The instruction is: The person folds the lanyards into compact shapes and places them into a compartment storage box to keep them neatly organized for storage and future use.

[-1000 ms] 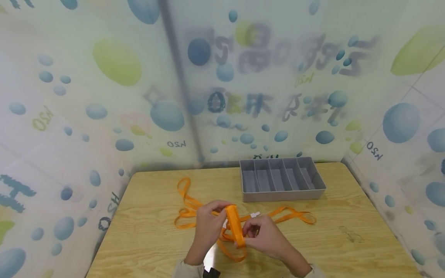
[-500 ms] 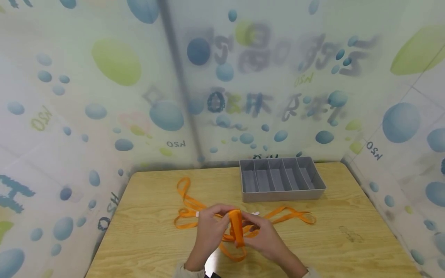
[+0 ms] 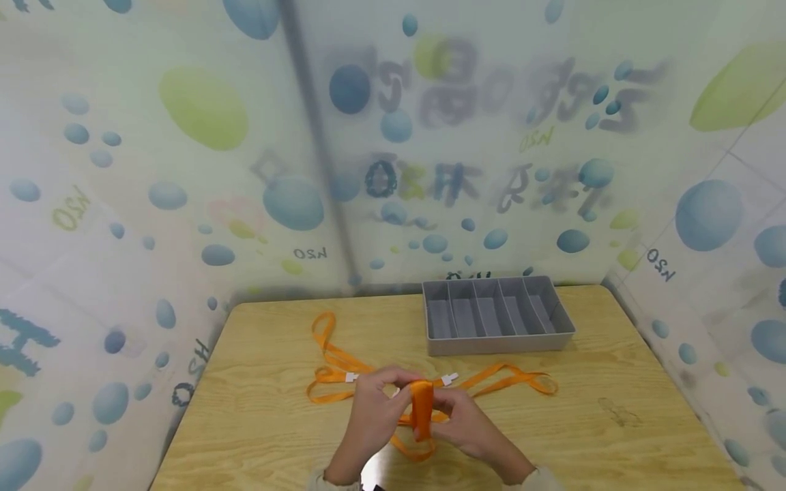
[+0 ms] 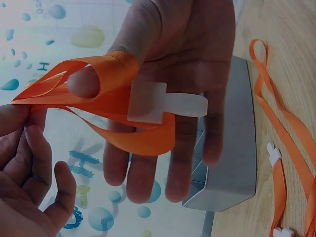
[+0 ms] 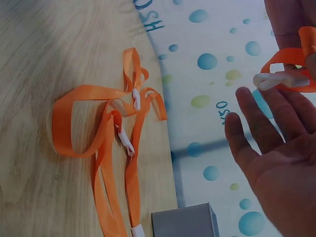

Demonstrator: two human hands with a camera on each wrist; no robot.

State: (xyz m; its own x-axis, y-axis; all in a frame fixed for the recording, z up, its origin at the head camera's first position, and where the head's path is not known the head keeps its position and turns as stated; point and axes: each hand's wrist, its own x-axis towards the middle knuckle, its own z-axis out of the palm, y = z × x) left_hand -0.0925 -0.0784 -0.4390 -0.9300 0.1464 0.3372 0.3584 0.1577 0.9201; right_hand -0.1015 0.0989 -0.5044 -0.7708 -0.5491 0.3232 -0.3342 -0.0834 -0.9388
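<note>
Both hands hold a folded orange lanyard point(image 3: 421, 409) up over the front middle of the table. My left hand point(image 3: 376, 412) holds its upper end; in the left wrist view the thumb passes inside a loop of the ribbon, and the other fingers extend behind it. Across that palm lies the lanyard's white plastic clip point(image 4: 148, 102). My right hand point(image 3: 469, 423) pinches the opposite end of the bundle between thumb and fingertips, seen at the left of the left wrist view. In the right wrist view the pinch itself is cut off.
More orange lanyards point(image 3: 336, 358) with white clips lie loosely on the wooden table point(image 3: 264, 423), behind and beneath the hands. A grey divided tray point(image 3: 500, 346) stands at the back right. A patterned curtain wall point(image 3: 393, 232) encloses the back and sides.
The folded lanyard has turned from slanted to nearly upright and dropped slightly. My right hand has shifted its fingers along it, and the left hand has moved slightly right and down.
</note>
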